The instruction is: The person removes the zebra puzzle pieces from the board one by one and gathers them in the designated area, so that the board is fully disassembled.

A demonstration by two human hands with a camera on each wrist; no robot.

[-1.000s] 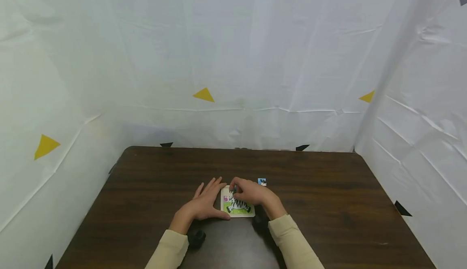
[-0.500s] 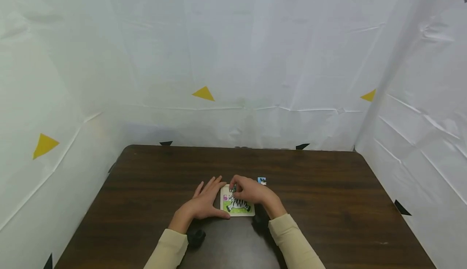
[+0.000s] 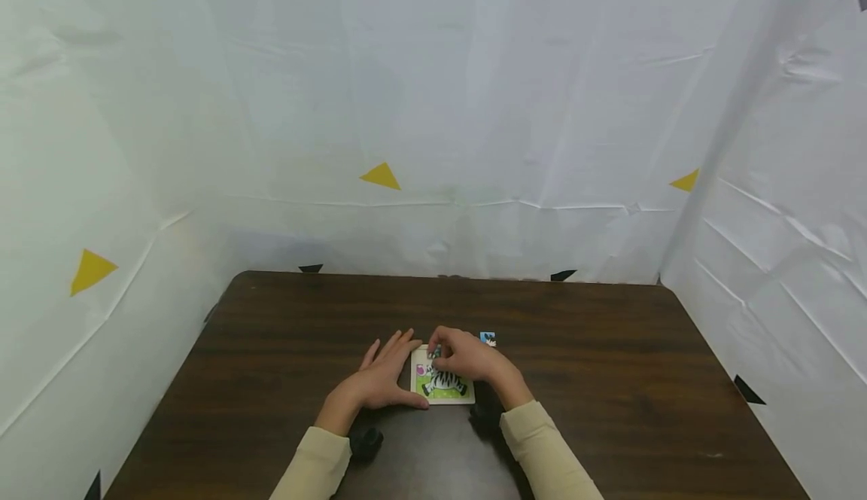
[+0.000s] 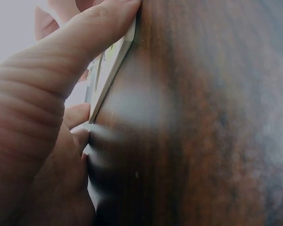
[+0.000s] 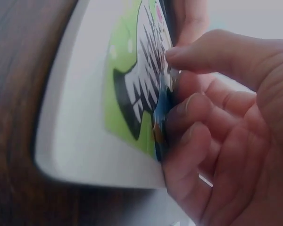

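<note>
A small square puzzle board [image 3: 450,402] with a pale frame and a zebra picture on green lies on the table. My left hand [image 3: 375,384] is spread at its left side, fingers straight. In the left wrist view the thumb [image 4: 85,35] rests along the near edge of the board [image 4: 109,70], and other fingers touch its far end. My right hand [image 3: 469,355] is over the board's upper part, thumb and index pinching a small puzzle piece, mostly hidden by the fingers. In the right wrist view the right hand's fingers [image 5: 191,106] are bent close above the picture.
A loose blue puzzle piece [image 3: 488,338] with black and white markings lies just beyond the right hand. The dark wooden table [image 3: 609,379] is enclosed by white sheeting [image 3: 508,123] at the back and sides, with yellow and black triangles on it.
</note>
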